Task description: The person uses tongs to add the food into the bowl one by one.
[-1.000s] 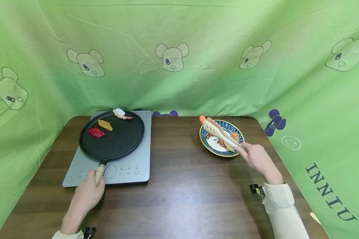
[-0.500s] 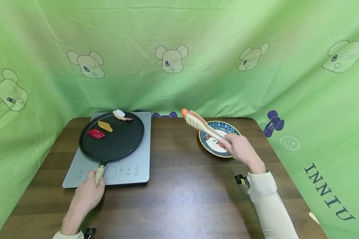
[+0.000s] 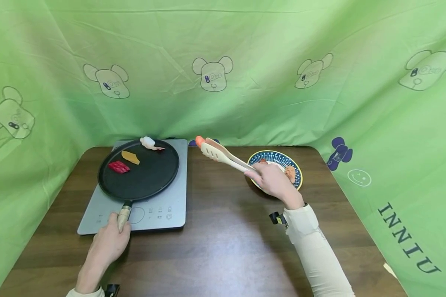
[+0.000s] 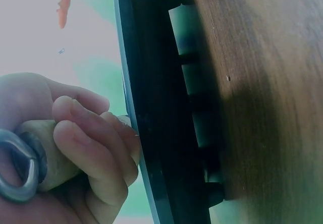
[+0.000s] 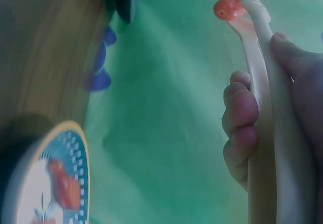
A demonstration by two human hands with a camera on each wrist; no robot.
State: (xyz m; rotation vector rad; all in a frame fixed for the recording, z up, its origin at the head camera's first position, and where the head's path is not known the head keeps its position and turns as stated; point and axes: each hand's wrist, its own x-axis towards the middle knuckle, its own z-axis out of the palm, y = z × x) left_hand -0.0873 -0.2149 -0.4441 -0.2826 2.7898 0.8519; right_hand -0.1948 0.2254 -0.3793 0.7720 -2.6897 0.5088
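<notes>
My left hand (image 3: pixel 110 242) grips the wooden handle (image 3: pixel 124 215) of a flat black frying pan (image 3: pixel 148 177); its fingers curl round the handle (image 4: pixel 48 156) in the left wrist view. In my right hand (image 3: pixel 275 181) are cream-coloured tongs (image 3: pixel 228 158), pointing left and held in the air. An orange-red sausage (image 3: pixel 200 141), notched along one side in the left wrist view, is pinched between the tong tips. On the pan lie a red scored piece of meat (image 3: pixel 119 167), a yellow slice (image 3: pixel 130 157) and a peeled shrimp (image 3: pixel 152 144) near the far rim.
The pan stands on a grey induction cooktop (image 3: pixel 180 206) at the table's left. Behind my right hand is a blue-patterned plate (image 3: pixel 300 178) with several food pieces, partly hidden. A green printed curtain (image 3: pixel 267 103) closes off the back and sides of the wooden table (image 3: pixel 223 247).
My right hand has carried the tongs and sausage up off the plate and leftward, towards the pan. My left hand stays on the handle, and the pan has not moved.
</notes>
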